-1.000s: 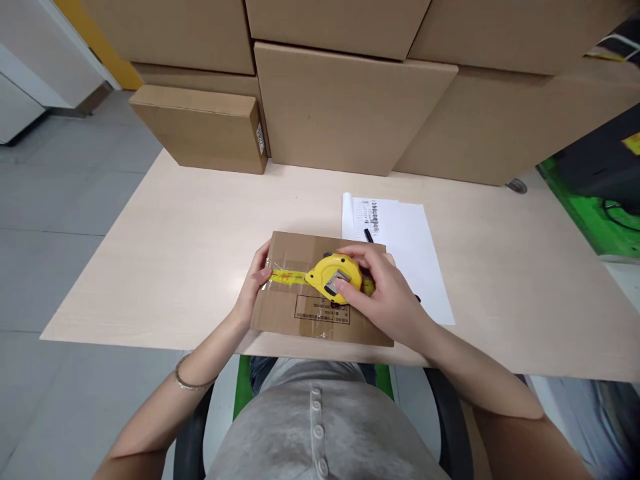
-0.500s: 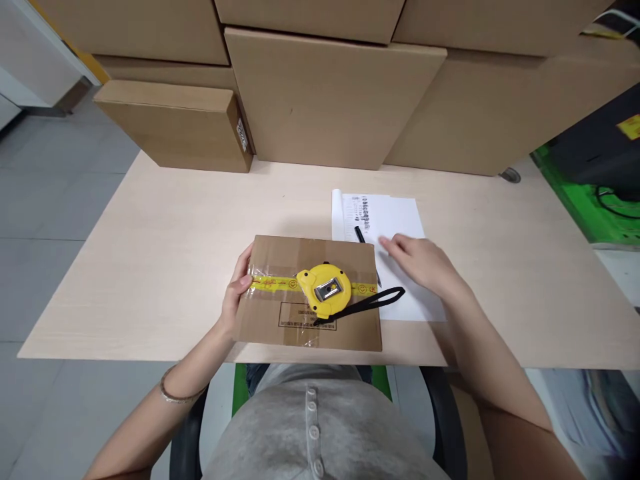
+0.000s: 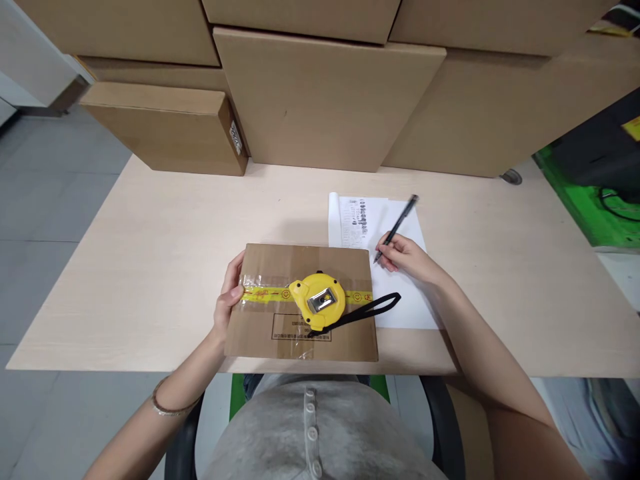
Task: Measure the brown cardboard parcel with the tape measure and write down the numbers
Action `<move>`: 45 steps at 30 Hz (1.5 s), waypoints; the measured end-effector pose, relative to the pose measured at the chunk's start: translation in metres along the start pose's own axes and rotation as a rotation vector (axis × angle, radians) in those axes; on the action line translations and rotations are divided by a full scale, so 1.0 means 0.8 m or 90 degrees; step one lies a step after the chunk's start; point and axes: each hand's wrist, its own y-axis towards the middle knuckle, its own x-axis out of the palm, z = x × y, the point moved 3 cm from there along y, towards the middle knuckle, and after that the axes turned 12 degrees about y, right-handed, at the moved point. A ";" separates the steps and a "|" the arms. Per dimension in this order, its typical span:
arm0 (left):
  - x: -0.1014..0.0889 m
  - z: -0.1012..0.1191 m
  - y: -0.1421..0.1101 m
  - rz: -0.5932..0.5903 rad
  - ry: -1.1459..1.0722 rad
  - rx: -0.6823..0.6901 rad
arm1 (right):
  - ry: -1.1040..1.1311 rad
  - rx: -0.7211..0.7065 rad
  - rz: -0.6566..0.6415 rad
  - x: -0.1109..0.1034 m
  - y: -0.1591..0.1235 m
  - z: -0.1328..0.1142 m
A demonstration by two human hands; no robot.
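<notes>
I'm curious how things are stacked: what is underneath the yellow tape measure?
The tape measure lies on the cardboard box. The box's yellow sticky strip shows on both sides, and a printed frame is partly covered. Any print or strip directly beneath is hidden.

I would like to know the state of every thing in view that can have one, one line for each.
Small box: closed, taped, lying flat
Tape measure: on the small box, no blade drawn out
Strap: loose, looped past the box's edge
Pen: held slanted, tip down
Paper: flat, partly printed
Left hand: gripping the small box
Right hand: holding the pen
</notes>
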 end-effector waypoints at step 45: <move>0.004 0.005 -0.003 0.060 -0.059 -0.068 | 0.137 -0.003 -0.023 0.041 -0.011 0.022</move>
